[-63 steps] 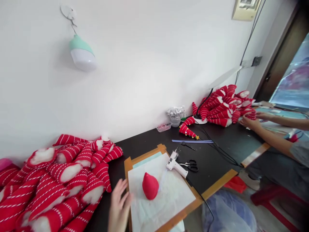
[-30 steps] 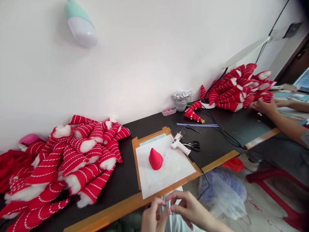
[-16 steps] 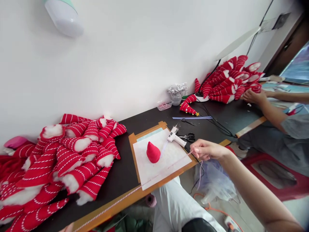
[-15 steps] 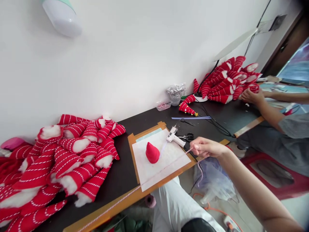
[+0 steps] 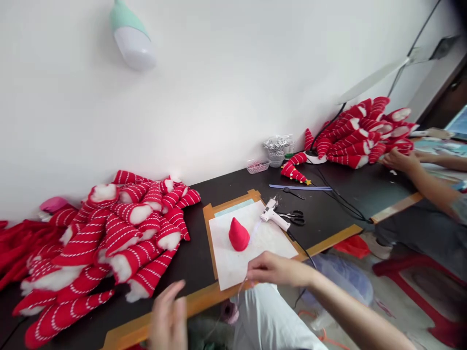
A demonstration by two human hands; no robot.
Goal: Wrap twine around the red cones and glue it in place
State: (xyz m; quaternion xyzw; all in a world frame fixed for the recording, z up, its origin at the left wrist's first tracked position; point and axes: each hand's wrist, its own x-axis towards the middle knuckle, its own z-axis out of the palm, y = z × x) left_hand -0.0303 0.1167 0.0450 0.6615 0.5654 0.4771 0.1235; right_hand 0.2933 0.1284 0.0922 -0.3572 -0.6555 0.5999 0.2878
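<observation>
My right hand (image 5: 273,270) pinches a thin pink-and-white string (image 5: 240,291) at the front edge of the table. The string hangs toward a spool (image 5: 229,311) below that edge. At the lower left, my left hand (image 5: 168,318) is slightly blurred, its fingers stretched out and apart, with nothing seen in it. A plain red stuffed cone (image 5: 239,236) stands upright on a white sheet (image 5: 226,270) beyond my right hand. Beside the cone, a white glue gun (image 5: 274,215) lies near black-handled scissors (image 5: 295,217).
Striped red stuffed cones (image 5: 120,233) pile up on the left, and another pile (image 5: 361,131) lies at the back right near a lamp. A bent, decorated cone (image 5: 295,167) rests before tubs of beads (image 5: 276,150). A co-worker's hands (image 5: 401,158) work at the far right.
My right hand has moved left and nearer, and the string no longer stretches across the sheet. My left hand has come into view at the lower left. The view has shifted slightly.
</observation>
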